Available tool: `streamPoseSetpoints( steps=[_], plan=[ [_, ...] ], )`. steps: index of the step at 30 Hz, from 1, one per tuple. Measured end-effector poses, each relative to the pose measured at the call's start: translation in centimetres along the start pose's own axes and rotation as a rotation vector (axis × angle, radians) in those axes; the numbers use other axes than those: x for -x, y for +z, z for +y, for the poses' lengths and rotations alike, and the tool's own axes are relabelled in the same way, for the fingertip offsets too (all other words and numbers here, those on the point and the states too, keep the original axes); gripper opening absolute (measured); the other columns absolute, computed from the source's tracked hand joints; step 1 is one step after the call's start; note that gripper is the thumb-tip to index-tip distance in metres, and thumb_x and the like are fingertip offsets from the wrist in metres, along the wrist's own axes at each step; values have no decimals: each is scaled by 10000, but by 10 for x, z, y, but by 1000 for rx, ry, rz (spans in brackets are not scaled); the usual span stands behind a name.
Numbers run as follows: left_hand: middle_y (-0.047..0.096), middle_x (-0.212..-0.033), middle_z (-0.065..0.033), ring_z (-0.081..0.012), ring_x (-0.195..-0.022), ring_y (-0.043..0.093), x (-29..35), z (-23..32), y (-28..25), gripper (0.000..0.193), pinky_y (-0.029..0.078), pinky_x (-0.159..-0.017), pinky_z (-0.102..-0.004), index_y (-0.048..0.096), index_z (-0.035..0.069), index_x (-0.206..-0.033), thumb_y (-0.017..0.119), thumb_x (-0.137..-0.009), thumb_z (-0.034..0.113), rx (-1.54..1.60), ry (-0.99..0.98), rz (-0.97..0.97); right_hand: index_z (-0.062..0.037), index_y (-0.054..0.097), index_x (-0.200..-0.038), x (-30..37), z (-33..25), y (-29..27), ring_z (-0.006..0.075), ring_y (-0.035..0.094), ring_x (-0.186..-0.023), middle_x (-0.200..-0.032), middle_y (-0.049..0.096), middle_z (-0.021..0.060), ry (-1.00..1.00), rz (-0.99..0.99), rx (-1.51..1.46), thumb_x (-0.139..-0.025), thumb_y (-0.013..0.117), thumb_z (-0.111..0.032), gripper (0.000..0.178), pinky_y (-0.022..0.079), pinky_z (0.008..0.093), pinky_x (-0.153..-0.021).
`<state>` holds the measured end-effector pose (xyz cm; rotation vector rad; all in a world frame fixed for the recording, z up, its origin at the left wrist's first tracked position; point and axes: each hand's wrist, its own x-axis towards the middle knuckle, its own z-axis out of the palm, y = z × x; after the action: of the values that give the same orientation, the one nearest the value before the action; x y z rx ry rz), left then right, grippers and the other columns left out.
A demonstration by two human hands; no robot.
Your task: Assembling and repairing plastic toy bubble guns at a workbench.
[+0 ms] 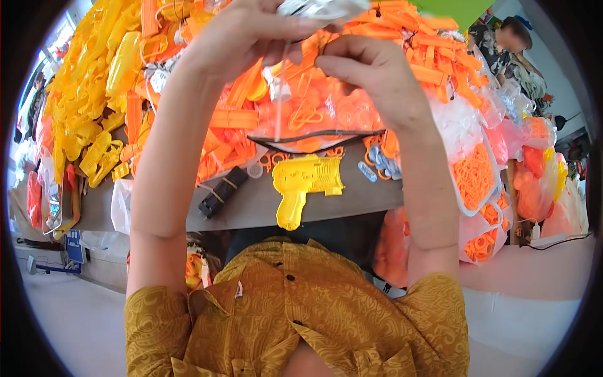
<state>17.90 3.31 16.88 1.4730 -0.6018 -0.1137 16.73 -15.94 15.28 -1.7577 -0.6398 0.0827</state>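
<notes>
At the upper edge of the view, above a grey table (355, 200), both bare hands are raised, with the two forearms coming up from below. The left hand (251, 34) has its fingers closed on a white bundle (323, 8), shiny and crumpled in look, which the edge of the view partly cuts. Just under this hand one can see a small white cylinder (281, 94) and a thin pale strand (279, 122). The right hand (374, 66) is near the bundle, with its thumb and forefinger bent close together; if they grip something thin, I cannot tell.

On the table, in front of the person's patterned mustard shirt (264, 308), a yellow pistol-shaped shell (308, 179) lies flat, its handle toward the person. To its left is a black block (223, 192), placed obliquely, with a pale band around it. To its right lies a small blue and white piece (367, 171), well apart from the shell.

Behind these is a big heap of orange parts (235, 118), and at the left a high heap of yellow parts (94, 81). At the right side stand clear bags of orange rings (474, 179); farther behind, another person (488, 51) is visible
</notes>
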Motion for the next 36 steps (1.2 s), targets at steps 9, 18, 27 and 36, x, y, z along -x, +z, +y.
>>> streamPoseSetpoints(
  steps=[9,18,27,36],
  plan=[
    [594,-705,-10,-80,-526,544,-20,9,50,229,396,-476,-170,589,16,-927,652,-719,90,-48,-110,-333,32,593,-757,68,-6,-5,31,397,-425,-574,506,7,110,200,188,-750,625,-106,142,279,179,-392],
    [552,-614,-150,-322,-624,564,2,-49,96,223,420,-572,-424,536,24,-768,617,-688,216,-1040,370,-316,2,557,-837,119,66,31,101,481,-404,-649,583,88,324,582,-293,-781,592,-61,91,380,215,-361],
    [612,-727,-164,-305,-726,612,60,-67,79,270,473,-613,-387,585,1,-771,604,-699,261,-1223,-120,-249,12,566,-858,133,120,78,57,495,-491,-627,560,32,366,427,-17,-801,587,-100,127,403,183,-445],
    [548,-620,-126,-239,-577,545,98,-114,78,317,424,-533,-344,526,-12,-780,668,-721,265,-682,-283,106,11,538,-761,133,133,91,49,470,-485,-583,526,11,370,490,163,-799,589,-89,119,369,191,-436]
  ],
)
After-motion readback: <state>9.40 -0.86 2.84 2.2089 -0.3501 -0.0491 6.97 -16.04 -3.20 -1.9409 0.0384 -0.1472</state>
